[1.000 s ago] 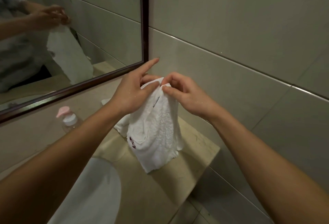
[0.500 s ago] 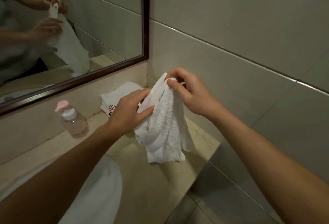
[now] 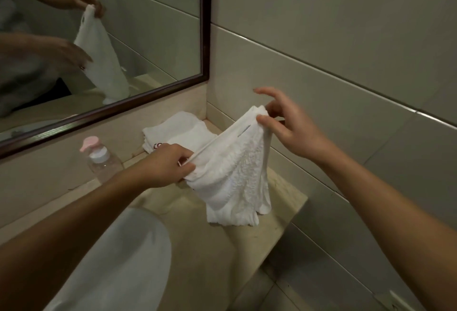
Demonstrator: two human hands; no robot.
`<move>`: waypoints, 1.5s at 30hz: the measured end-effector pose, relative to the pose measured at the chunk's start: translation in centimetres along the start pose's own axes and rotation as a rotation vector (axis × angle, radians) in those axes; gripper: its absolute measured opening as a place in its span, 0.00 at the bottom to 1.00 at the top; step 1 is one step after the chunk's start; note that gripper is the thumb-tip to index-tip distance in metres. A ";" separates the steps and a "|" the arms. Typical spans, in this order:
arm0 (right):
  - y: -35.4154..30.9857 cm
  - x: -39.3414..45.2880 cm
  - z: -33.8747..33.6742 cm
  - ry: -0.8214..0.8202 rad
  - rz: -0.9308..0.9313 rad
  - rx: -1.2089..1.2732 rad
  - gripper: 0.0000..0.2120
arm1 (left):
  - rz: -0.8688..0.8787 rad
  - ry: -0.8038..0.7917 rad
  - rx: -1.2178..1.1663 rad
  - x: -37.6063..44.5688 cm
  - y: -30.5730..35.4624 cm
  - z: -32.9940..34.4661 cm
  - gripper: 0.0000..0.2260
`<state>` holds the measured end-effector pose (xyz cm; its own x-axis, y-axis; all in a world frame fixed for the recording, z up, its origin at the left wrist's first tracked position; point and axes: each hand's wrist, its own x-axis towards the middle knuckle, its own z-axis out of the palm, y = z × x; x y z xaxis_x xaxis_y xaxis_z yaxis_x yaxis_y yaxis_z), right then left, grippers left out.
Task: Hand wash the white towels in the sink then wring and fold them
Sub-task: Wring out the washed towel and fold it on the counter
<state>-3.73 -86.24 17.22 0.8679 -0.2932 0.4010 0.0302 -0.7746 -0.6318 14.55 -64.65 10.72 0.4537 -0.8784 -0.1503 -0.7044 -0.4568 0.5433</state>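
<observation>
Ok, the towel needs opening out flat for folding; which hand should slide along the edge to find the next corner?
Left, probably. The right hand pinches the top corner of the towel, anchoring it, while the left hand already grips the edge lower down and can run along it.

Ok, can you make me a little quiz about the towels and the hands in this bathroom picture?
1. True or false: the right hand pinches the towel by its top corner.
2. Where does the folded towel lie? A in the sink, B on the counter corner, C on the floor.
3. Fill in: the pump bottle has a ___ top.

Key: 1 true; 2 B; 3 pink.
</observation>
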 end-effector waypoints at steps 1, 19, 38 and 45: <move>0.3 0.0 0.0 -0.013 -0.006 -0.034 0.22 | 0.001 -0.015 -0.030 0.1 -0.2 -0.4 0.08; 0.6 1.3 -3.9 -0.406 -0.219 -0.849 0.11 | -0.298 0.348 -0.708 1.2 4.8 -4.2 0.08; 0.2 2.1 -4.3 -0.167 -0.317 -0.429 0.21 | 0.007 0.595 -0.336 0.3 5.7 -7.6 0.06; 0.8 3.1 -3.6 -0.069 -0.258 -0.443 0.17 | -0.087 0.618 -0.067 0.1 4.3 -6.9 0.09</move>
<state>-2.84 -89.79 20.31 0.8908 -0.0352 0.4531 0.0479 -0.9842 -0.1707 15.29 -65.74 18.74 0.7539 -0.5855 0.2980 -0.6238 -0.4956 0.6044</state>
